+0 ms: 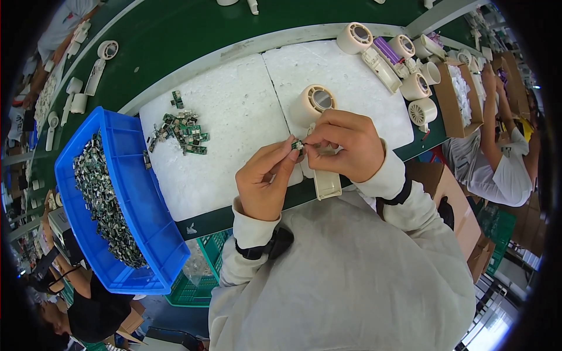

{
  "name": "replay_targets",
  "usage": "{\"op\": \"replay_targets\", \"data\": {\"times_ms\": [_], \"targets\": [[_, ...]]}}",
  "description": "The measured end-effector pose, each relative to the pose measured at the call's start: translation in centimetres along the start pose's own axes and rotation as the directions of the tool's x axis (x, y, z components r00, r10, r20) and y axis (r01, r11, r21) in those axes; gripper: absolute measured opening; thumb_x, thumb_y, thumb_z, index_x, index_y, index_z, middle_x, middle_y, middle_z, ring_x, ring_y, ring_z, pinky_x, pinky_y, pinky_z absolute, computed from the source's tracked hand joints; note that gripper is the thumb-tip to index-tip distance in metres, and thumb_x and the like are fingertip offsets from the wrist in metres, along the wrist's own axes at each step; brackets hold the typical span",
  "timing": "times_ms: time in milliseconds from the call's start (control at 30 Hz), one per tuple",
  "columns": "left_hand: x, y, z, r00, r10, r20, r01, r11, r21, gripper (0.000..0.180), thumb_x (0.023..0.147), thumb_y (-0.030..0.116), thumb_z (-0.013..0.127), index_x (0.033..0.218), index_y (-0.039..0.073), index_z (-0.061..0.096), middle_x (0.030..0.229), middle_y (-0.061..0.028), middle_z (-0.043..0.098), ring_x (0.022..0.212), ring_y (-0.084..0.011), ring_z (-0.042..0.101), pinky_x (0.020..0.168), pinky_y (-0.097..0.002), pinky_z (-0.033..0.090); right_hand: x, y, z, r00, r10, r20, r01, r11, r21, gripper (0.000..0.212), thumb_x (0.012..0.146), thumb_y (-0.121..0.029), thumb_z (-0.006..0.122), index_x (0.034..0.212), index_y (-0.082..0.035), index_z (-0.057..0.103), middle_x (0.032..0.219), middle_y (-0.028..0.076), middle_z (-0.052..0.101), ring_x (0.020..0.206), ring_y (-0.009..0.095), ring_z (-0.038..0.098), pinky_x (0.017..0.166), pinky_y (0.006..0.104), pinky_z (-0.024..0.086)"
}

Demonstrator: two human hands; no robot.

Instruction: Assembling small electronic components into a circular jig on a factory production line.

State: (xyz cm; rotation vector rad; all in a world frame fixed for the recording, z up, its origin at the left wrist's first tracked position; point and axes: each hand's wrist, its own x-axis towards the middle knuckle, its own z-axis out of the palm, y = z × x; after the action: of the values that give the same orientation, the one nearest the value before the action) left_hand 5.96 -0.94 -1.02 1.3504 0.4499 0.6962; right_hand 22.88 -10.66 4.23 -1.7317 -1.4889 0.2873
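Observation:
Over the white foam mat [225,175], my left hand [263,178] pinches a small green circuit board [297,144] between thumb and fingertips. My right hand [350,146] meets it from the other side, thumb and forefinger pressed together at the board's edge. What those right fingertips hold is too small to make out. Just beyond and beneath my hands lies a cream plastic housing with a round drum-shaped head [305,108]. An open, trough-like handle [328,185] shows below my right hand, and the part between is hidden by my fingers.
Loose circuit boards [186,131] are piled on the mat's left. A blue bin [132,181] full of boards stands at the left. Cream housings [414,86] and a box of white pieces [445,99] crowd the right. A green conveyor [193,26] runs behind; other people work at both sides.

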Motion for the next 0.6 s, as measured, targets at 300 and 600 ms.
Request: {"op": "replay_targets", "data": {"times_ms": [300, 600], "targets": [[-0.4, 0.9, 1.0, 0.995, 0.071, -0.066, -0.047, 0.946, 0.32, 0.031, 0.093, -0.008, 0.067, 0.122, 0.0, 0.072, 0.113, -0.0153, 0.072, 0.097, -0.0189, 0.071, 0.082, -0.0278, 0.057, -0.4, -1.0, 0.9, 0.99, 0.116, -0.084, -0.115, 0.993, 0.02, 0.014, 0.072, 0.0, 0.08, 0.082, 0.0, 0.07, 0.08, 0.005, 0.061, 0.061, 0.014, 0.059, 0.054, 0.0262, 0.048], [-0.4, 0.7, 2.1, 0.959, 0.239, -0.152, -0.13, 0.848, 0.514, 0.031, 0.092, -0.008, 0.068, 0.122, 0.0, 0.072, 0.109, -0.0146, 0.072, 0.095, -0.0181, 0.07, 0.081, -0.0281, 0.056, -0.9, -1.6, 2.2, 0.956, 0.255, -0.148, -0.224, 0.954, 0.202, 0.014, 0.076, 0.001, 0.08, 0.088, -0.001, 0.074, 0.083, 0.004, 0.064, 0.062, 0.009, 0.057, 0.055, 0.0248, 0.048]]}}
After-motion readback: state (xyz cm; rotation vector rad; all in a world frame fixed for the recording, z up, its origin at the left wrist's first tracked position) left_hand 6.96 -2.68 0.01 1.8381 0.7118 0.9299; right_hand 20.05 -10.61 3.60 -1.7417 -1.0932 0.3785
